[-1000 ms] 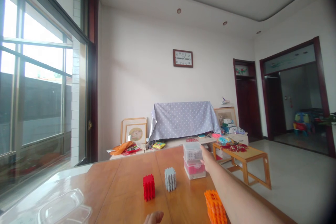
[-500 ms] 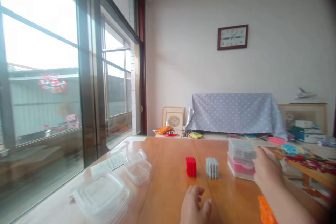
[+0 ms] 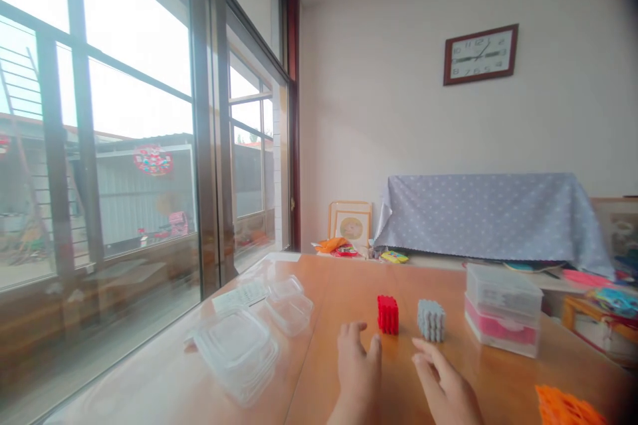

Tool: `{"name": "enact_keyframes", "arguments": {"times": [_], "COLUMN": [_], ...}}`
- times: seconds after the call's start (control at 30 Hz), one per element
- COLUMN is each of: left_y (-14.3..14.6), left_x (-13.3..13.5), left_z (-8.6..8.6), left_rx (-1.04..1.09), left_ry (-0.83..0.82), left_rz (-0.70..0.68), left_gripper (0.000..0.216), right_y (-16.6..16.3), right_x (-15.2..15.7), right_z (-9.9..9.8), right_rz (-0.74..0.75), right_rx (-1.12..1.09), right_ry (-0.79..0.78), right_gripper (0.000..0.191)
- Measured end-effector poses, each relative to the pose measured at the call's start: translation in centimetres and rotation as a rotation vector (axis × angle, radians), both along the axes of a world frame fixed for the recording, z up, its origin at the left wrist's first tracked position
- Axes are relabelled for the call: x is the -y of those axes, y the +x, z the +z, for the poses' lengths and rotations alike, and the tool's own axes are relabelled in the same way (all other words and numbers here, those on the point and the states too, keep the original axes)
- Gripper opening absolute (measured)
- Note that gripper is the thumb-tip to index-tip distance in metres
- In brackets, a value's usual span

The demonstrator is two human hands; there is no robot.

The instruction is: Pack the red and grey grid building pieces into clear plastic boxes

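Observation:
My left hand [image 3: 357,365] reaches forward over the wooden table [image 3: 329,292], fingers stretched out, holding nothing; its fingertips are just short of a red ridged block [image 3: 387,314]. My right hand [image 3: 443,382] lies beside it, fingers loosely extended and empty, a little short of a grey ridged block [image 3: 431,320]. Both blocks stand upright side by side. To their right sits a stack of two clear lidded boxes [image 3: 502,309], the lower with pink contents. An orange ridged piece [image 3: 565,406] lies at the bottom right.
Several clear plastic containers [image 3: 238,353] and lids [image 3: 290,305] lie on the table's left side near the big window [image 3: 124,146]. Behind the table are a furniture piece under a grey dotted cloth [image 3: 488,216], framed pictures [image 3: 351,224] and a wall clock [image 3: 480,54].
The view has swung left and down. My right hand has come off the stacked boxes and drawn back next to my left hand, which has moved forward towards the red block.

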State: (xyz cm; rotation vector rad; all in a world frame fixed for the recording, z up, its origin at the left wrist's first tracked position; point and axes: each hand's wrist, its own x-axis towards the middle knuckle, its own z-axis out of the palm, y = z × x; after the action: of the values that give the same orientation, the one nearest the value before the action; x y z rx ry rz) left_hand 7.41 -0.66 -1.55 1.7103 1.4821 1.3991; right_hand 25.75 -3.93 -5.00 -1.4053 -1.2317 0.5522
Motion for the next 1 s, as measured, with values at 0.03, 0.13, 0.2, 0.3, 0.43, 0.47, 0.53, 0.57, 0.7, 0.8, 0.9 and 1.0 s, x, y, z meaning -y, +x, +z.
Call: {"name": "enact_keyframes", "arguments": {"times": [0.03,0.13,0.2,0.3,0.43,0.47,0.53,0.57,0.7,0.8,0.9,1.0], "left_y": [-0.4,-1.3,-1.9,-3.1,-5.5,-6.2,-7.4,-7.9,-9.2,-9.4,-9.2,-8.6], "left_x": [-0.2,-0.4,-0.5,-1.0,-2.2,-2.6,-3.1,-3.3,-3.6,-3.4,-3.0,-2.2], "left_z": [0.0,0.3,1.0,3.1,5.1,5.3,5.2,5.1,4.4,4.3,4.4,4.6], "left_rx": [-0.010,-0.064,-0.148,-0.380,-0.646,-0.667,-0.693,-0.707,-0.744,-0.759,-0.774,-0.792], "left_ry": [-0.005,-0.037,-0.069,-0.145,-0.192,-0.205,-0.239,-0.257,-0.295,-0.284,-0.265,-0.243], "left_rz": [0.035,0.114,0.183,0.336,0.422,0.434,0.448,0.452,0.442,0.417,0.390,0.358], "left_gripper": [0.033,0.036,0.038,0.041,0.045,0.047,0.053,0.057,0.064,0.058,0.051,0.049], "right_y": [0.1,0.2,-0.1,-0.4,-0.5,-0.4,-0.3,-0.3,-0.2,0.0,0.0,-0.2], "right_x": [-0.2,-0.7,-0.8,-0.5,-0.2,-0.3,-0.5,-0.7,-1.5,-1.8,-1.6,-1.3], "right_z": [-0.3,-0.6,-0.4,0.1,0.2,0.1,-0.3,-0.5,-1.4,-1.7,-1.5,-1.0], "right_rz": [0.042,0.098,0.112,0.151,0.163,0.168,0.187,0.197,0.242,0.257,0.249,0.253], "right_rx": [0.053,0.160,0.216,0.304,0.355,0.356,0.359,0.361,0.370,0.375,0.366,0.364], "right_ry": [0.002,0.023,0.028,0.021,0.023,0.023,0.011,0.000,-0.015,-0.026,-0.028,-0.019], "right_gripper": [0.041,0.033,0.032,0.035,0.037,0.037,0.036,0.035,0.035,0.036,0.037,0.037]}}
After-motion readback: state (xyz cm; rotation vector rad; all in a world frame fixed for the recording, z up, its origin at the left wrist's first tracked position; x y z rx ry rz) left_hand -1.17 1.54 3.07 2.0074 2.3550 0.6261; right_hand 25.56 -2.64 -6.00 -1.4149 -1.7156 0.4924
